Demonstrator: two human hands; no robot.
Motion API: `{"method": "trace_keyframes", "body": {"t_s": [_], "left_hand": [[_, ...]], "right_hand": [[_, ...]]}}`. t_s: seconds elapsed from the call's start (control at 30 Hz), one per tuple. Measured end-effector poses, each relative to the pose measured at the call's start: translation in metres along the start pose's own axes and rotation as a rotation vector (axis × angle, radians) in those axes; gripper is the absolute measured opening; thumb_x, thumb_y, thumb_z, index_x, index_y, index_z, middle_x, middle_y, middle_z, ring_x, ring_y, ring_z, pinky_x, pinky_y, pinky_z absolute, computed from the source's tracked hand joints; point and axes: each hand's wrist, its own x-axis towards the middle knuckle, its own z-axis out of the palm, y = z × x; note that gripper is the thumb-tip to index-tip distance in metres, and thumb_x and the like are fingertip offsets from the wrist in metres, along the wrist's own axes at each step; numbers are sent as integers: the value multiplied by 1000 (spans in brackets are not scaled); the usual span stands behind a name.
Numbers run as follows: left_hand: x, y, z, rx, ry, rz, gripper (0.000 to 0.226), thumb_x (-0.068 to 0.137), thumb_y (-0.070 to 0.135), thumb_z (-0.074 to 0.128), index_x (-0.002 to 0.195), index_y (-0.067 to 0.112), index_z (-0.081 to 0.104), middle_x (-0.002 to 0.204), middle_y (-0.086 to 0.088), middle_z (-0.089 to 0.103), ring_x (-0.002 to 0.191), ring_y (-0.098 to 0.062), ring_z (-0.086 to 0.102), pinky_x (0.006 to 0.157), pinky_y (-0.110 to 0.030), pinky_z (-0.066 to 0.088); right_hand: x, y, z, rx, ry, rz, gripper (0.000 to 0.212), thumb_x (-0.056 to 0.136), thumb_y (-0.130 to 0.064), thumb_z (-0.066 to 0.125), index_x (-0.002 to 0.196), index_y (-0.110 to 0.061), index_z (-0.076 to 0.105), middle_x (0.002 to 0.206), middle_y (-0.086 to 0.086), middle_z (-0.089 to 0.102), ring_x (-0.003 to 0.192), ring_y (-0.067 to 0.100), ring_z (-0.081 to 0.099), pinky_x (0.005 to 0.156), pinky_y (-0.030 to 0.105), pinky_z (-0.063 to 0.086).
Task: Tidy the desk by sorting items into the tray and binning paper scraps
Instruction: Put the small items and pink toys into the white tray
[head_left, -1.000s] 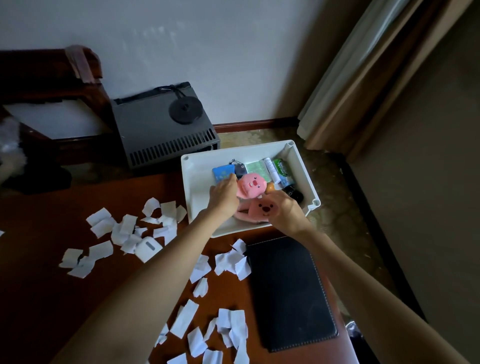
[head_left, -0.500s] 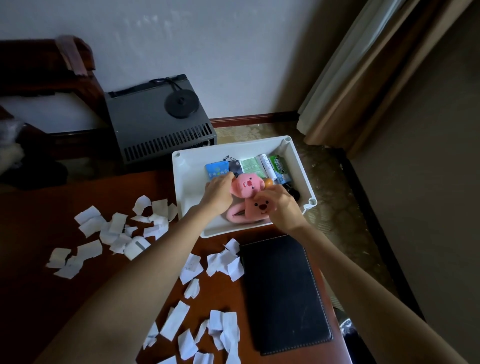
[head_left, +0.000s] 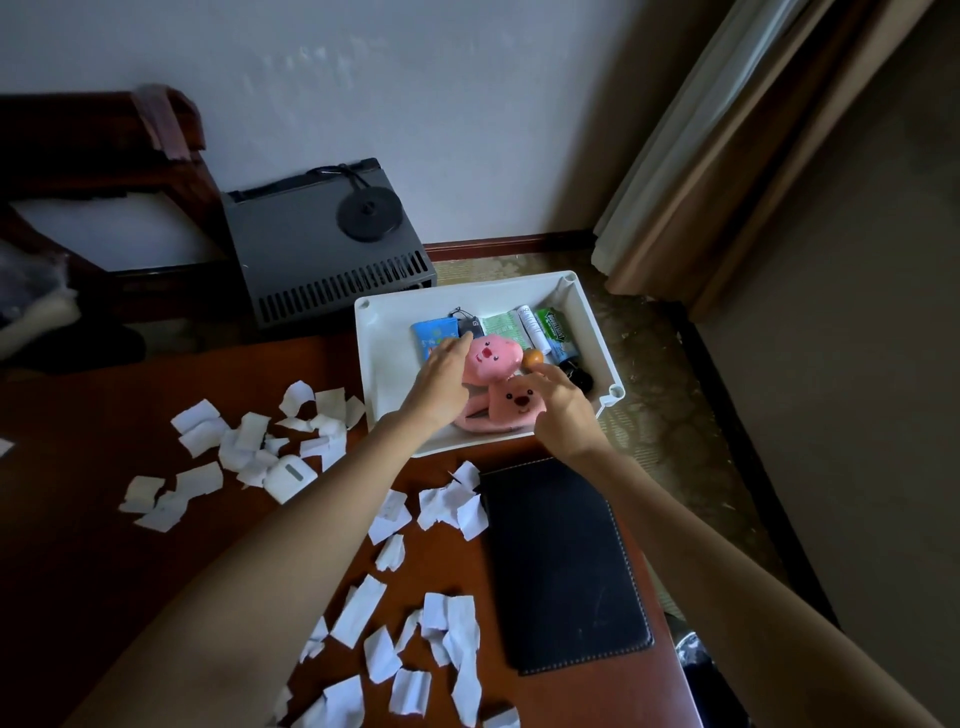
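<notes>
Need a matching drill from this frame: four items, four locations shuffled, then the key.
Items:
1. pink plush toys
2. black notebook
3. white earbud case
4. blue packet

Places:
A. among the paper scraps left on the desk
B. near middle of the white tray, between both hands
C. tray's far side, left end of the row
D. flat on the desk, just in front of the tray

Pairs: 1-B, 2-D, 3-A, 4-C
</notes>
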Motion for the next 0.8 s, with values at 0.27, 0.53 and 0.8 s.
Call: {"method": "trace_keyframes", "body": {"t_s": [0.27,0.53,0.8], "left_hand": [[-57,5,-42,-14,165,1,50,86,-14,38,132,4,48,136,-14,44,129,-26,43,108,-31,33],[-161,-35,-70,-15,279,-63,38,95,-2,37,130,6,51,134,-14,49,123,-28,48,99,-36,42],[-291,-110,-21,-43,221,-208,30,96,8,44,124,8,55,128,-9,55,120,-22,52,94,-26,45]], "right_hand": [[-35,-54,-1,-168,76,-90,52,73,16,41,120,-1,57,127,20,53,117,36,48,99,40,37],[-108,-125,40,-184,83,-233,49,72,16,48,117,1,59,118,23,59,107,39,56,96,44,44],[-220,-143,125,-169,-257,-203,45,87,-1,55,130,-12,50,140,10,40,119,30,52,91,34,52]]}}
